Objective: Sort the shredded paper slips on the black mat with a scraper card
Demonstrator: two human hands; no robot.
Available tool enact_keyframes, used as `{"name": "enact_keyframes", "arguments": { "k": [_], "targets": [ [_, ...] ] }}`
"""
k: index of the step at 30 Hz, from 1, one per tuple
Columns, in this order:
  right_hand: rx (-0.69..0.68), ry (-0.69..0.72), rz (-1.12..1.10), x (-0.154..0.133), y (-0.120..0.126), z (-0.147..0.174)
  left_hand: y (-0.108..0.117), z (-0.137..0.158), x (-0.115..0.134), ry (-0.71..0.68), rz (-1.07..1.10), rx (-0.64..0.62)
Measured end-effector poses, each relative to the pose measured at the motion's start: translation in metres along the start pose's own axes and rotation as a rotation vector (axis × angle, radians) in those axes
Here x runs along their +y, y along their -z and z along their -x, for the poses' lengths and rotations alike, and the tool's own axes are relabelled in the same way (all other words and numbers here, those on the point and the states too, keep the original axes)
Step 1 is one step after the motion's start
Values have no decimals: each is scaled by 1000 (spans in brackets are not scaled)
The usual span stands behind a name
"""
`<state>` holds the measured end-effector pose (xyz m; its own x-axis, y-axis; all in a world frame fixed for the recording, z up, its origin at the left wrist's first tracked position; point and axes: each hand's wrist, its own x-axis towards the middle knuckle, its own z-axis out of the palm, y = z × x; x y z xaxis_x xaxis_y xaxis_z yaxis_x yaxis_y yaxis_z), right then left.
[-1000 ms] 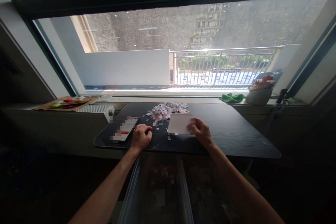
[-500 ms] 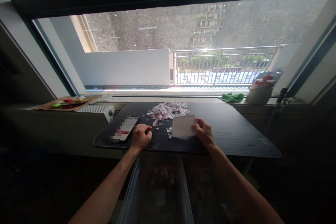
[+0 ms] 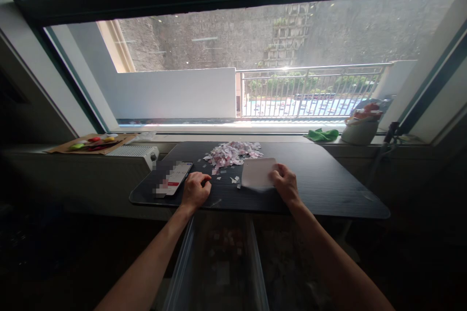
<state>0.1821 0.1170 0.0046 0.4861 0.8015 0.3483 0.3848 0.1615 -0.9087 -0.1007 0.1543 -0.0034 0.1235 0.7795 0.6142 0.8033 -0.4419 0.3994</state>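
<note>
Held by its right edge, a pale, flat, rounded scraper (image 3: 256, 173) with a small hole in one corner is in my right hand (image 3: 285, 182), whose fingers are closed on it. It is tilted over the dark table. My left hand (image 3: 196, 189) rests on the table near its front edge, fingers curled in, with nothing visible in them. Beside it on the left lies a phone (image 3: 177, 180) with a lit screen, partly blurred out. Behind the scraper is a heap of small torn paper scraps (image 3: 230, 152). A few loose scraps (image 3: 234, 180) lie by the scraper's left edge.
The black table (image 3: 321, 184) stands against the windowsill. Below its front edge is a clear-walled container (image 3: 257, 262) with dim contents. On the sill are a green cloth (image 3: 321, 135) and a pale pot (image 3: 359, 131); a cardboard sheet (image 3: 91, 145) with colourful items lies left.
My right hand and the scraper have shifted slightly to the right, away from the loose scraps. My left hand, the phone and the paper heap look unmoved.
</note>
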Motion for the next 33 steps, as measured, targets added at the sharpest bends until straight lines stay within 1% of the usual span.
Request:
{"name": "enact_keyframes", "arguments": {
  "k": [1,2,5,7,9,12,14,16,18,21,24,26,30,33],
  "targets": [
    [30,-13,2,0,1,0,0,0,0,3,1,-1],
    [31,-19,-20,0,1,0,0,0,0,4,2,-3],
    [-85,12,-113,-1,-1,1,0,0,0,2,5,-18],
    [-144,25,-101,-2,-2,2,1,0,0,5,7,-28],
    [-101,8,-20,-2,0,1,1,0,0,8,10,-31],
    [49,-48,114,-3,5,0,2,0,1,11,14,-24],
    [101,-73,131,-4,8,0,2,0,2,16,11,-19],
    [110,-71,93,-5,9,0,2,0,2,15,9,-15],
    [89,-50,56,-5,8,1,2,0,2,13,9,-11],
    [61,-38,92,-5,7,0,1,0,2,8,9,-6],
    [114,-79,189,-4,15,-3,1,0,1,-2,11,1],
    [163,-100,211,0,22,-8,1,0,1,-4,13,6],
    [222,-119,96,12,33,-21,1,0,2,4,15,2],
    [213,-84,18,22,34,-33,1,0,3,12,19,-3]
  ]
}}
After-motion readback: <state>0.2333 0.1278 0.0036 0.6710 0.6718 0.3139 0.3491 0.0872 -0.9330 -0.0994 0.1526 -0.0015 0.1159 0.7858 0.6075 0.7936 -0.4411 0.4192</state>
